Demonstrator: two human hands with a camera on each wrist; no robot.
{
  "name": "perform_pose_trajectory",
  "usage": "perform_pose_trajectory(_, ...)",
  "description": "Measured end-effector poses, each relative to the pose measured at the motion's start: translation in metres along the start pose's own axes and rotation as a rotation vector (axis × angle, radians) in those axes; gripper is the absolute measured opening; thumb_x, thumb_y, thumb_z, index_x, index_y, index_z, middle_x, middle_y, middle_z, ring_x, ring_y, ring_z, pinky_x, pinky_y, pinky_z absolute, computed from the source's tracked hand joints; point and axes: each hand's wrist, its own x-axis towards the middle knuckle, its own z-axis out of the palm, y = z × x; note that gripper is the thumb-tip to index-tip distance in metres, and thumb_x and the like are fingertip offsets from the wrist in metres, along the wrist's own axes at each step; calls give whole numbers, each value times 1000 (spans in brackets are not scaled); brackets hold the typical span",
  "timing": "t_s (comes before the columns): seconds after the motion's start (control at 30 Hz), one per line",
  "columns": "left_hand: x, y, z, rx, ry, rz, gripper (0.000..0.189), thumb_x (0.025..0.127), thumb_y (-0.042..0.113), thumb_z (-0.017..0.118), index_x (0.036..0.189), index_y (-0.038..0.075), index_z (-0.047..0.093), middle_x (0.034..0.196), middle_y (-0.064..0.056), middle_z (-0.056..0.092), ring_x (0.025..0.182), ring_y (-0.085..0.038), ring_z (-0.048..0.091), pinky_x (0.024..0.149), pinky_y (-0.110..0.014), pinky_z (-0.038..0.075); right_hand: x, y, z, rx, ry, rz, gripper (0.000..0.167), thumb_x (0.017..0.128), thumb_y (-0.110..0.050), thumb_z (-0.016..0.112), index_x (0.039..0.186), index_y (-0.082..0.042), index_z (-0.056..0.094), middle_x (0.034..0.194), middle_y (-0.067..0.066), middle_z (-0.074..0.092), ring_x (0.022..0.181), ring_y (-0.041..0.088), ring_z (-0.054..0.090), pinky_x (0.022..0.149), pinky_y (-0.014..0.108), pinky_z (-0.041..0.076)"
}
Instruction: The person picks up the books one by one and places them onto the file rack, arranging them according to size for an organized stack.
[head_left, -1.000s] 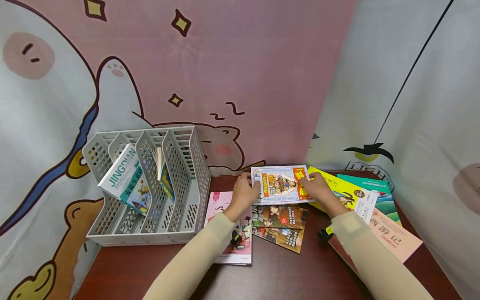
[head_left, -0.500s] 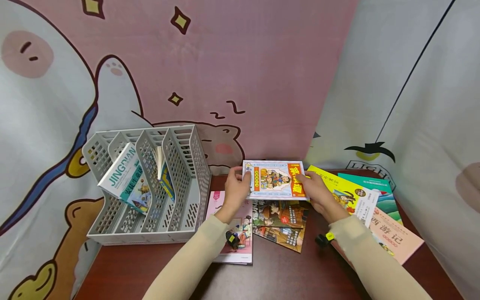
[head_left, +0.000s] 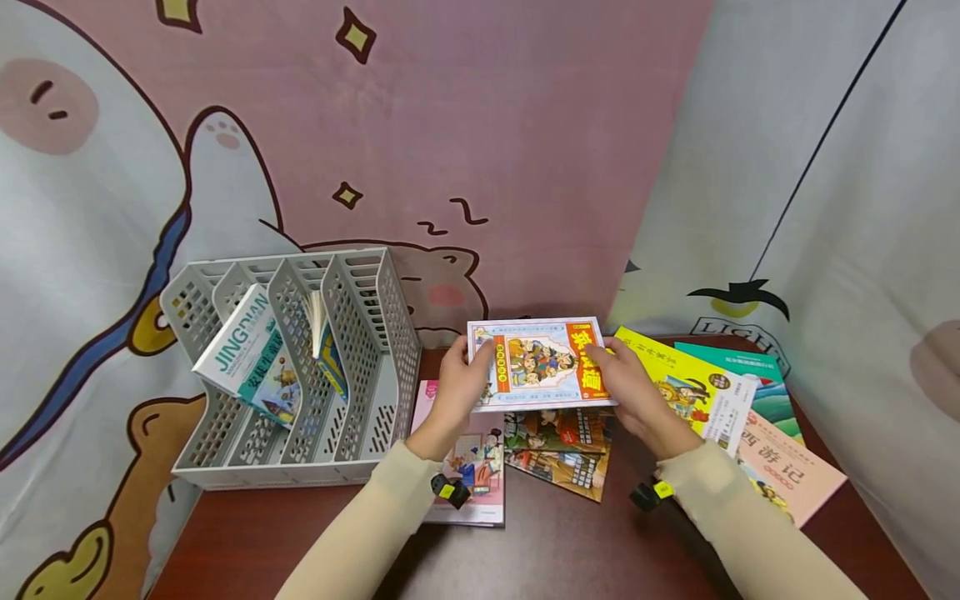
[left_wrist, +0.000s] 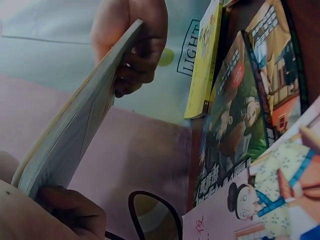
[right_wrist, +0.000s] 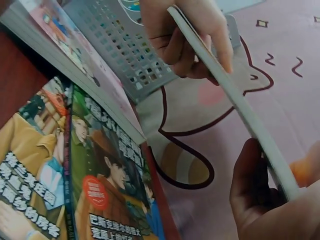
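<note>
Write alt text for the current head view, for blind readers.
A person's left hand and right hand hold a light blue illustrated book by its ends over a dark red table. A gray divided rack holding a teal-and-white book stands at left; a pink book, brown-covered books and a yellow book lie nearby.

In the head view, the held book [head_left: 543, 367] hides the far ends of the brown books [head_left: 557, 432]; the left sleeve [head_left: 360, 525] covers part of the pink book [head_left: 480, 475]; the desk [head_left: 555, 550] runs off below.
</note>
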Motion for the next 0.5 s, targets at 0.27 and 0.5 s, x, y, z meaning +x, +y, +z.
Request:
perform_pose_trajectory(0.27, -18, -7, -6, 51, -34, 13, 38, 114, 39, 59, 142, 14, 53, 105, -14, 76, 76, -17, 76, 68, -33, 64, -18, 11, 11, -70, -36, -43, 58, 118, -49, 46, 157, -7, 38, 114, 11, 74, 84, 18, 80, 75, 33, 68)
perform_pose_trajectory(0.5, -30, -15, -12, 56, -49, 12, 35, 116, 36, 57, 139, 10, 51, 107, -17, 77, 77, -16, 77, 73, -34, 66, -28, 16, 16, 5, -73, -30, 57, 119, -48, 46, 159, -8, 35, 110, 9, 78, 84, 20, 81, 74, 35, 69)
